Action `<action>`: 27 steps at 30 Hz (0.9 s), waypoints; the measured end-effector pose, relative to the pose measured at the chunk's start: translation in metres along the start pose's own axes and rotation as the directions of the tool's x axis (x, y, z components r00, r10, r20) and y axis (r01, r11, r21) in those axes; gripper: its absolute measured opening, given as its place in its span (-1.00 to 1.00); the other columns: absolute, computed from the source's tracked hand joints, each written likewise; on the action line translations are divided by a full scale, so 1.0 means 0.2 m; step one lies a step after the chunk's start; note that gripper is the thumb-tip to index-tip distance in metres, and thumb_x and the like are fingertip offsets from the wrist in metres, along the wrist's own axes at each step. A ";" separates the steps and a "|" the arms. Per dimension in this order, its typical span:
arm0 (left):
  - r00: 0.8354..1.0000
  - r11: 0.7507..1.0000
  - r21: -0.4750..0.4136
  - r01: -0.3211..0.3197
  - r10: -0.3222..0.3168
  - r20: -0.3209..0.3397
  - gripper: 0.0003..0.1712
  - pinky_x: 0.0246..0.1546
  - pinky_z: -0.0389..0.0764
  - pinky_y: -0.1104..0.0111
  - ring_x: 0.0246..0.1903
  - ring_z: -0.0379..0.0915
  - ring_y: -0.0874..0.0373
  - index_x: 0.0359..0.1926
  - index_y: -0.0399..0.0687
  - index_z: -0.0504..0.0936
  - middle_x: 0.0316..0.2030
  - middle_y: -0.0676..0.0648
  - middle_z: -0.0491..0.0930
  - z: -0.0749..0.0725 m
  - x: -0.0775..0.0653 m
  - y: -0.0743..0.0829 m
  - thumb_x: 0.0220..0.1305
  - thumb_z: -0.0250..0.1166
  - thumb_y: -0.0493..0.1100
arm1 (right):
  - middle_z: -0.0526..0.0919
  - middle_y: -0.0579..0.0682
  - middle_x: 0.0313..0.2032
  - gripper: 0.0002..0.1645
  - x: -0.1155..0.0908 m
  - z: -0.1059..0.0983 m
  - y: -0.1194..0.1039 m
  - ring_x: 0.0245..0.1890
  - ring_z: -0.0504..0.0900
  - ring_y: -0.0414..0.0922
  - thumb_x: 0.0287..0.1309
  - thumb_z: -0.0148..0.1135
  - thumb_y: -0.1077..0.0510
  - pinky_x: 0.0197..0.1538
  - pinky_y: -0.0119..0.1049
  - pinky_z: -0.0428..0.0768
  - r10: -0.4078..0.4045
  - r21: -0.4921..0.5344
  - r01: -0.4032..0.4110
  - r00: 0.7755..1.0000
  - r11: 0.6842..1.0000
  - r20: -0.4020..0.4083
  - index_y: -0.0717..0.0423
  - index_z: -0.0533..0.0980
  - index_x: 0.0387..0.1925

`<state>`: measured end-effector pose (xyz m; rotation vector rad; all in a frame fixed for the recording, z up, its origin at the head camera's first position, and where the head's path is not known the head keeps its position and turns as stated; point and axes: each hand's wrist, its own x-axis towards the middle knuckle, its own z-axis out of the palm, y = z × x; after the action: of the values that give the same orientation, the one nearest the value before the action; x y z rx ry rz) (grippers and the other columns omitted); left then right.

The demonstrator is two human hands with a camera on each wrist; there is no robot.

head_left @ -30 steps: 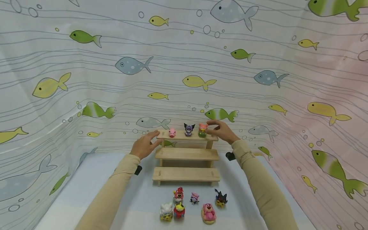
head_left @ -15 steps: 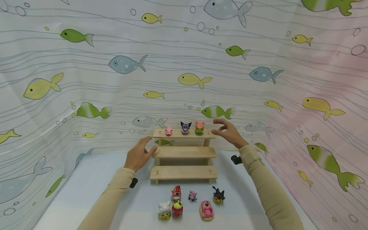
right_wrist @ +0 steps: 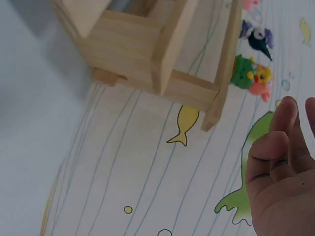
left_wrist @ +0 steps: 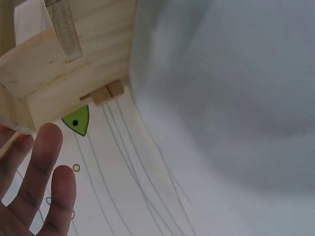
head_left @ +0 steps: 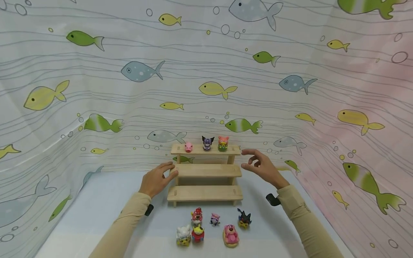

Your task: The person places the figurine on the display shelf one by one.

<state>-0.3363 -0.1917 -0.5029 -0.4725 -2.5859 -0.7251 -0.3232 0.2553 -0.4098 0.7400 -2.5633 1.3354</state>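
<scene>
A three-step wooden stand (head_left: 204,171) sits on the pale blue tabletop (head_left: 106,200) against a curtain printed with fish (head_left: 206,71). The left hand (head_left: 157,179) rests at the left end of the stand's middle step, fingers loosely extended with the tips touching the wood, gripping nothing; the left wrist view shows those fingers (left_wrist: 37,172) straight beside the stand's wooden end. The right hand (head_left: 262,168) hovers just off the right end of the stand, level with the gap between the top and middle steps, fingers relaxed and slightly bent, holding nothing and touching nothing.

On the stand's top step stand three small toys in a row: a pink pig figure (head_left: 188,147) toward the left, a black-and-purple figure (head_left: 207,143) in the middle and an orange figure on a green base (head_left: 223,143) toward the right, closest to the right hand. The stand's middle and bottom steps carry no figures.

In front of the stand's bottom step, on the tabletop, lies a loose cluster of six more figures (head_left: 213,227), well apart from both hands
</scene>
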 end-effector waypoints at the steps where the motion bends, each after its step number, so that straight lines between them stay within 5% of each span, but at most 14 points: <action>1: 1.000 1.000 0.001 -0.002 0.002 0.003 -0.40 -0.61 0.41 0.38 -0.52 0.45 0.37 0.20 0.13 0.69 0.27 0.07 0.56 0.00 0.00 0.00 0.34 0.26 0.35 | 0.53 0.04 0.24 -0.36 -0.03 0.01 -0.01 -0.17 0.52 0.00 0.29 0.40 0.09 -0.18 -0.17 0.47 -0.002 -0.007 0.002 1.000 1.000 0.002 -0.10 0.42 0.36; 16: 0.997 1.000 -0.002 0.002 -0.002 0.079 -0.34 -0.58 0.47 0.34 -0.47 0.54 0.29 0.28 0.06 0.63 0.31 -0.01 0.53 -0.04 0.00 0.01 0.30 0.33 0.30 | 0.61 -0.25 0.04 -0.42 -0.44 0.19 0.04 -0.17 0.54 0.03 0.19 0.48 -0.08 -0.24 -0.18 0.47 0.097 -0.103 -0.084 0.986 0.991 0.138 -0.25 0.52 0.23; 27: 0.994 0.999 -0.010 0.034 -0.032 0.104 -0.33 -0.57 0.47 0.33 -0.45 0.53 0.29 0.29 0.09 0.63 0.32 0.03 0.51 -0.05 0.01 0.02 0.29 0.34 0.31 | 0.62 -0.19 0.06 -0.38 -0.57 0.22 0.07 -0.17 0.55 0.03 0.15 0.51 -0.10 -0.24 -0.11 0.49 0.113 -0.125 -0.087 0.969 0.988 0.218 -0.16 0.53 0.23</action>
<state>-0.3325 -0.1926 -0.4934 -0.4840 -2.6929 -0.7461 -0.2281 0.2672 -0.4864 0.7913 -2.8629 1.1797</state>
